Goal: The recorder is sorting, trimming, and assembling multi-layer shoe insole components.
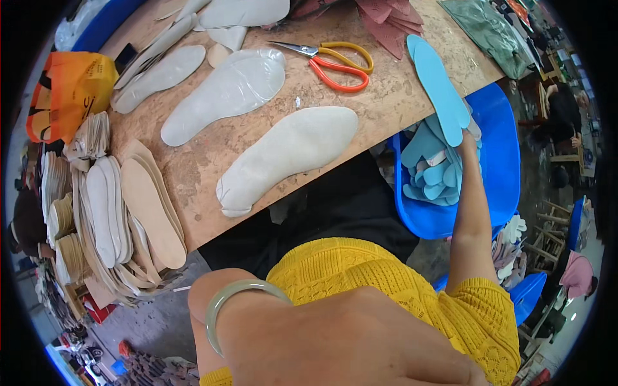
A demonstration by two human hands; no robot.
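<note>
My left hand (360, 341) is very close to the camera at the lower edge, its back showing and a pale green bangle (222, 309) round the wrist. Its fingers lie out of sight. My right hand (468, 143) reaches out over the blue bin and grips light blue insoles (438, 83) by their near end; most of its fingers are hidden behind them. More light blue insoles (428, 151) lie heaped in the bin. A whitish insole (290, 154) rests near the table's front edge, with another, shiny one (225, 96) farther back.
Scissors (338, 64) with orange and yellow handles lie on the wooden table (380, 112). Stacks of beige insoles (148, 212) crowd its left end, beside an orange bag (71, 93). Dark red pieces (389, 22) lie at the back. The blue bin (505, 148) stands against the right edge.
</note>
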